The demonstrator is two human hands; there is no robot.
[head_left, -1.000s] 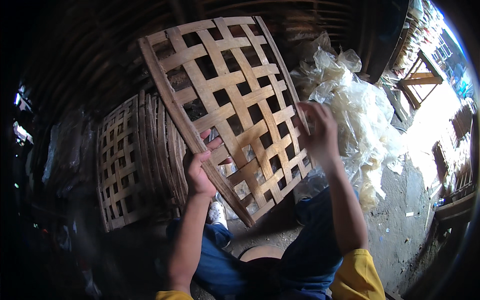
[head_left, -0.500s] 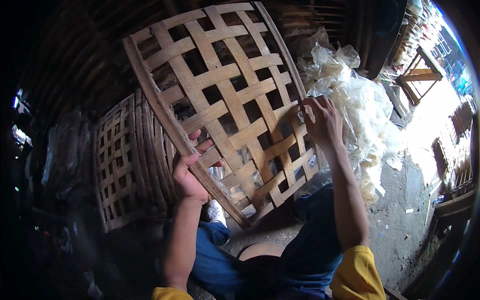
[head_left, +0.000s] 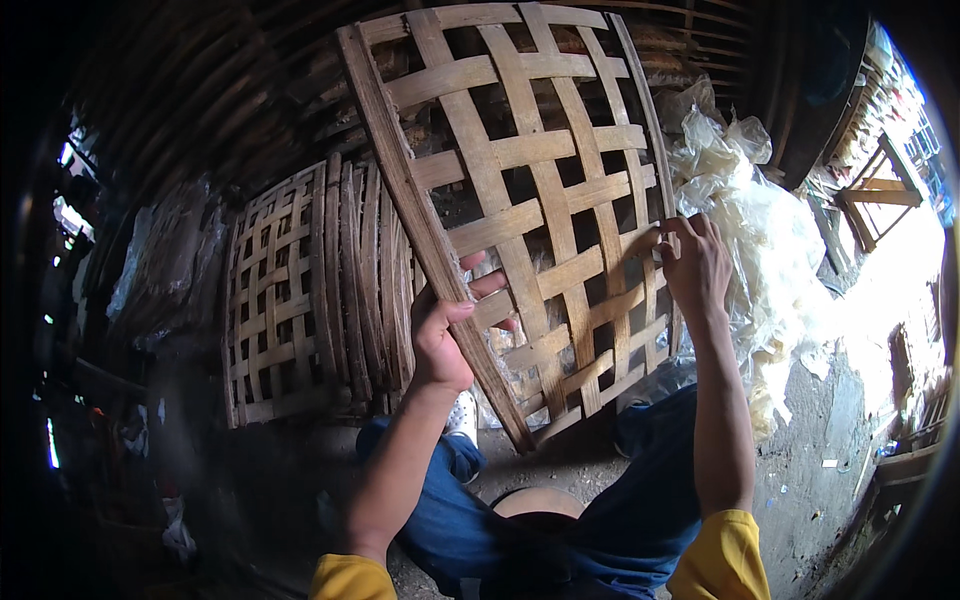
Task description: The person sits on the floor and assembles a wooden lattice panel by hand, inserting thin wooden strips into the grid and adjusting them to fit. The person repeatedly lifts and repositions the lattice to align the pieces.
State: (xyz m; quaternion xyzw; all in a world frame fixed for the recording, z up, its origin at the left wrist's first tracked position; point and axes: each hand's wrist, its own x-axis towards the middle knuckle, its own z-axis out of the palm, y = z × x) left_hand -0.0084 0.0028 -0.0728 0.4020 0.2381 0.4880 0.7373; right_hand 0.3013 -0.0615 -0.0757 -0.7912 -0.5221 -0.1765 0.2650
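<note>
Above grey floor [head_left: 800,480], our left hand [head_left: 445,345] clamps its fingers on a tilted lattice panel [head_left: 535,148] at the left edge; our right hand [head_left: 703,268] bends its fingers at the right, grip unclear.

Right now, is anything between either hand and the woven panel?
Nothing visible. The left hand grips the woven panel by its left side bar; the right hand has its fingertips at the right edge, though whether they pinch it is unclear. The clear plastic heap lies beyond, not between.
</note>
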